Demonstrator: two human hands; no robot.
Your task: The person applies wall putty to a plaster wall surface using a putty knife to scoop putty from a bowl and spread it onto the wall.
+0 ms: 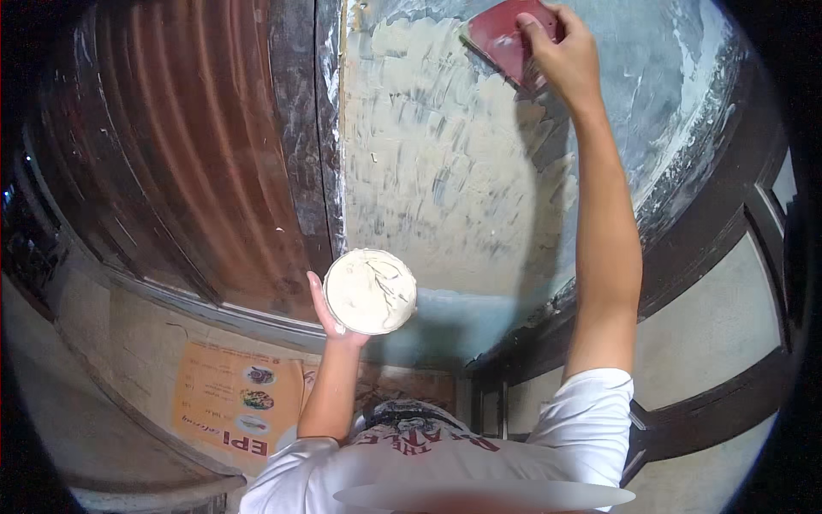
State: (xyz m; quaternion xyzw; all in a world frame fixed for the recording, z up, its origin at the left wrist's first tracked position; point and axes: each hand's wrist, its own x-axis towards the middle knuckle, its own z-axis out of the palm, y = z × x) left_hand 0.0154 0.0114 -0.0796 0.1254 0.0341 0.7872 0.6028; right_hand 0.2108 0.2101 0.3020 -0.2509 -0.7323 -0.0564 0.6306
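The right hand [561,51] reaches far up and presses a flat red scraper [507,38] against the wall [428,171], fingers [533,27] closed over its upper edge. The left hand [330,313] is held low and nearer the body, fingers curled under a round tub [370,290] of pale putty, gripping it from beneath with the open top facing up.

The wall is patchily covered with wet pale putty, thicker on the left and thinning to bare blue-grey on the right. The likely risks: the scraper could slip on the wet coat and gouge it, putty could drop from the blade, or the tub could tip, since it rests only on the fingers.

Just left of the wall runs a dark frame strip [300,128] beside a rusty ribbed shutter [188,146]; a sideways stroke could smear onto them. On the right, dark trim [728,197] bounds the wall. Open room lies mostly downward, between scraper and tub.
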